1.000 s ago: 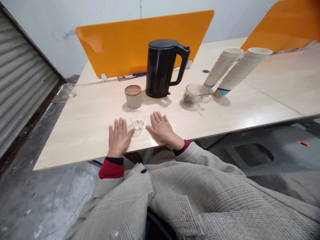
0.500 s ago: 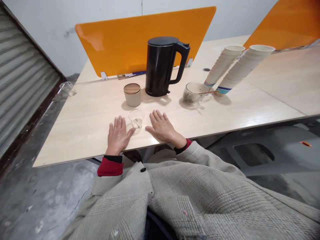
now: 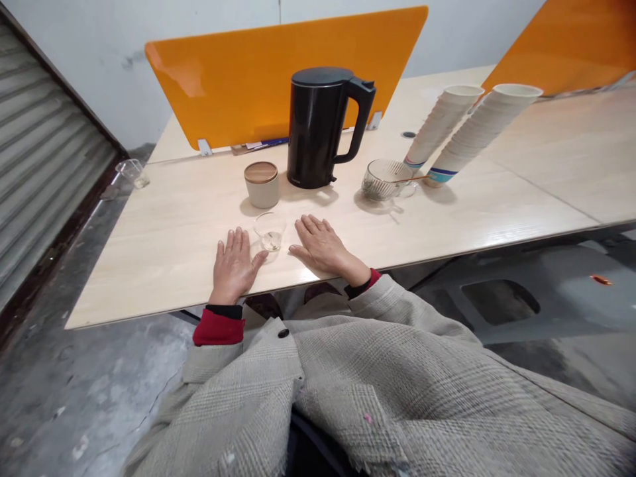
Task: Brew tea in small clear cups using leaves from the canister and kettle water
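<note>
My left hand [image 3: 232, 266] and my right hand [image 3: 319, 246] lie flat on the pale wooden table [image 3: 169, 238], fingers stretched out, holding nothing. Between them stands a small clear glass [image 3: 269, 231], close to my left thumb but apart from both hands. Behind the glass sits a beige canister with a wooden lid [image 3: 262, 184]. To its right a black electric kettle [image 3: 320, 126] stands upright, handle to the right.
A ribbed glass mug with a spoon [image 3: 382, 181] sits right of the kettle, beside two leaning stacks of paper cups [image 3: 462, 129]. Orange divider panels [image 3: 238, 73] stand at the back. A clear plastic cup [image 3: 130, 172] sits near the table's far left edge.
Both hands stay flat beside the glass. Only the camera view has shifted slightly.
</note>
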Demonstrator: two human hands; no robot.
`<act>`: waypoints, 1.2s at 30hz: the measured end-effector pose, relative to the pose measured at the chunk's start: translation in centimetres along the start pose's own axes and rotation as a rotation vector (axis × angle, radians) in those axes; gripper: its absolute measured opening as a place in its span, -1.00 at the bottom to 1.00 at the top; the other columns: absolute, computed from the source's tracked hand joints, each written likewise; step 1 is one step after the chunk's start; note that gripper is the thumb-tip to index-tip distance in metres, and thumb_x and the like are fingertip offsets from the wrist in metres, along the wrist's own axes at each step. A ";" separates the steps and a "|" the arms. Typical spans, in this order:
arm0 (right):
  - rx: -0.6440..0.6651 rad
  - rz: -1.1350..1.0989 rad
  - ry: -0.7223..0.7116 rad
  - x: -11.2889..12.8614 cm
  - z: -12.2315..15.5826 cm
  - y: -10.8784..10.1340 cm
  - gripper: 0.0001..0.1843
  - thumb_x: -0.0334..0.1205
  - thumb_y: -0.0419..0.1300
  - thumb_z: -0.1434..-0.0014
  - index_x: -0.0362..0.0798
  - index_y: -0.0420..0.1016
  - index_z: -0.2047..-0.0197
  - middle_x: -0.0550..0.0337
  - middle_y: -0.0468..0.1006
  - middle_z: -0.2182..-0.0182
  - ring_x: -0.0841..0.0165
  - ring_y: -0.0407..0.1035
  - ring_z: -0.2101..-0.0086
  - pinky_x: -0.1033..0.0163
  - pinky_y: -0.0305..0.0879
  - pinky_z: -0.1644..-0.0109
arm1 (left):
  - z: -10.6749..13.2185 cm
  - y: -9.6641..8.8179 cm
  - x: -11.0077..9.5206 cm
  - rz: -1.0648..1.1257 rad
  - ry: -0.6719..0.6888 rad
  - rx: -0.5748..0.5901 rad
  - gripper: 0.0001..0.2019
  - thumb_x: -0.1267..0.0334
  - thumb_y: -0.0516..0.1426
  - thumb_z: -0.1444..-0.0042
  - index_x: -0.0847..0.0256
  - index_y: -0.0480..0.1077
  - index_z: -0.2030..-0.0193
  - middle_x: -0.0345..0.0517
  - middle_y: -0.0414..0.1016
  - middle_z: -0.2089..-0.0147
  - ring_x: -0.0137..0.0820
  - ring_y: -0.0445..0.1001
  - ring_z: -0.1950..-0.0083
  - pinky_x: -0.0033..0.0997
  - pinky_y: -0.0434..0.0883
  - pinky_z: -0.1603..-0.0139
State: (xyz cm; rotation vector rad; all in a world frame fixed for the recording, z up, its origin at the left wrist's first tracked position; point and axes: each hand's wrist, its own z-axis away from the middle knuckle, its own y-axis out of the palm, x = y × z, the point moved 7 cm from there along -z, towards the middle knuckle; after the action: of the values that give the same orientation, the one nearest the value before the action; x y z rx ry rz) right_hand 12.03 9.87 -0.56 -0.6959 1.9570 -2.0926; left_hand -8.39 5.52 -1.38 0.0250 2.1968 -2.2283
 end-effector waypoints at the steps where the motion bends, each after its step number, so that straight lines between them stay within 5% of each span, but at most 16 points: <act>1: -0.013 -0.006 -0.019 -0.1 -0.1 -0.1 -0.15 0.14 -0.02 -0.51 -0.32 0.09 -0.61 -0.30 0.02 -0.61 -0.11 -0.07 -0.57 -0.26 -0.14 -0.63 | 0.0 0.0 0.0 -0.003 0.000 0.000 -0.19 -0.17 -0.22 -0.52 0.44 -0.06 -0.66 0.16 -0.16 -0.73 -0.03 -0.17 -0.75 0.13 -0.08 -0.71; 9: 0.056 -0.027 -0.065 -1.2 -0.7 0.8 -0.11 0.22 -0.08 -0.52 -0.20 -0.03 -0.66 -0.17 -0.16 -0.65 -0.06 -0.30 -0.62 -0.32 -0.28 -0.65 | -0.1 0.1 0.0 0.021 0.009 -0.004 -0.19 -0.16 -0.21 -0.52 0.45 -0.07 -0.66 0.17 -0.18 -0.73 0.00 -0.19 -0.75 0.20 -0.10 -0.71; 36: 0.037 0.008 -0.036 -0.8 -0.6 1.0 -0.22 0.06 -0.13 -0.56 -0.18 -0.01 -0.66 -0.11 -0.13 -0.65 -0.01 -0.26 -0.62 -0.32 -0.29 -0.65 | 0.0 -0.6 -0.1 0.043 -0.037 -0.020 -0.34 0.07 -0.25 -0.54 0.32 0.03 -0.65 0.03 -0.07 -0.72 -0.11 -0.11 -0.74 0.15 -0.04 -0.71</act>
State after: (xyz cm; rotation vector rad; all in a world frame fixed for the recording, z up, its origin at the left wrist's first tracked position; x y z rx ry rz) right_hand 12.22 10.65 -1.73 -0.7122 1.8939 -2.0908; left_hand -8.34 5.51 -0.82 0.0301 2.1791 -2.1665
